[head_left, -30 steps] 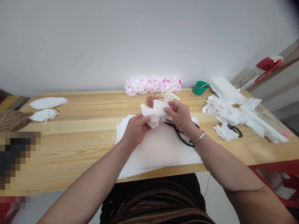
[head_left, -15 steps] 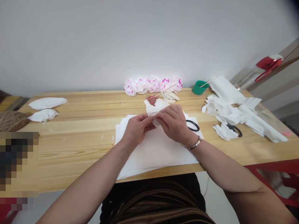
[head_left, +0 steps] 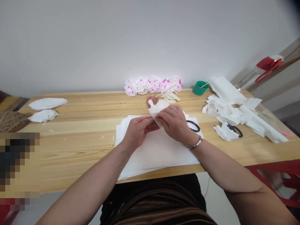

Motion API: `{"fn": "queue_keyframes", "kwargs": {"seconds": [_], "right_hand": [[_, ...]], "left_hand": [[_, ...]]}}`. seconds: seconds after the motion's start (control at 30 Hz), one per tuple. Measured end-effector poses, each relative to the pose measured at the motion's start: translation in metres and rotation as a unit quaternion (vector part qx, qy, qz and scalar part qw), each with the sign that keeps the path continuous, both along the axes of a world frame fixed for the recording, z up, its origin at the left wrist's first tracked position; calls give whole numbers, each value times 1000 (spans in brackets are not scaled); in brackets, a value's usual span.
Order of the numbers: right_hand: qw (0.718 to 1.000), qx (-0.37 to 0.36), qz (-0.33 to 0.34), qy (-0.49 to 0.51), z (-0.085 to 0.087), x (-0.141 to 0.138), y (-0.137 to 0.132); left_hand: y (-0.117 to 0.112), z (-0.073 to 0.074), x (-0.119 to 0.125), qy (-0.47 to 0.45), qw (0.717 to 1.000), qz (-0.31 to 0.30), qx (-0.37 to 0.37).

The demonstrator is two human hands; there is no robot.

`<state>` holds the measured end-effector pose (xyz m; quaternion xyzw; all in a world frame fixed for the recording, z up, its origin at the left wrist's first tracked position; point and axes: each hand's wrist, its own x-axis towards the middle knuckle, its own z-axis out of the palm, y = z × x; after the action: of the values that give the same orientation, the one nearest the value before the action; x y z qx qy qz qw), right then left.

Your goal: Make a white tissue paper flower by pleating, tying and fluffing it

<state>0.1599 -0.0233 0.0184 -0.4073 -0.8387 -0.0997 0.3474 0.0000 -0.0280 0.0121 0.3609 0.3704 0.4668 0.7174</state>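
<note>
White paper piece (head_left: 159, 107) pinched between left fingers (head_left: 144, 122) and right fingers (head_left: 165, 115), crumpled end jutting out beyond them.

Versus 1.0 s ago: right hand (head_left: 172, 123) shifted inward, its fingers now meeting the left hand (head_left: 139, 129) at the white paper (head_left: 157, 107), which was then spread between them. Paper now gathered, its upper edge more crumpled than 0.5 s ago. Scissors (head_left: 198, 127): blades, visible at first, now hidden; one black loop shows.

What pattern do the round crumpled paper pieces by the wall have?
The round, crumpled white paper pieces have scattered magenta marks, seen in the head view.
</note>
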Motion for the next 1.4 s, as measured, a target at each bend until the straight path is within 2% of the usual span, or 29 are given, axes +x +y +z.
{"fn": "queue_keyframes", "kwargs": {"seconds": [0.47, 0.8, 0.93, 1.4], "right_hand": [[999, -21, 0, -40, 3, -1, 0], [992, -114, 17, 53, 1, 0, 1], [989, -121, 26, 78, 0, 0, 1], [989, -130, 28, 67, 0, 0, 1]], "left_hand": [[-1, -3, -1, 0, 1000, -14, 10], [0, -3, -3, 0, 1000, -17, 16], [0, -2, -3, 5, 1000, -15, 14], [-1, -1, -2, 40, 999, 0, 33]]}}
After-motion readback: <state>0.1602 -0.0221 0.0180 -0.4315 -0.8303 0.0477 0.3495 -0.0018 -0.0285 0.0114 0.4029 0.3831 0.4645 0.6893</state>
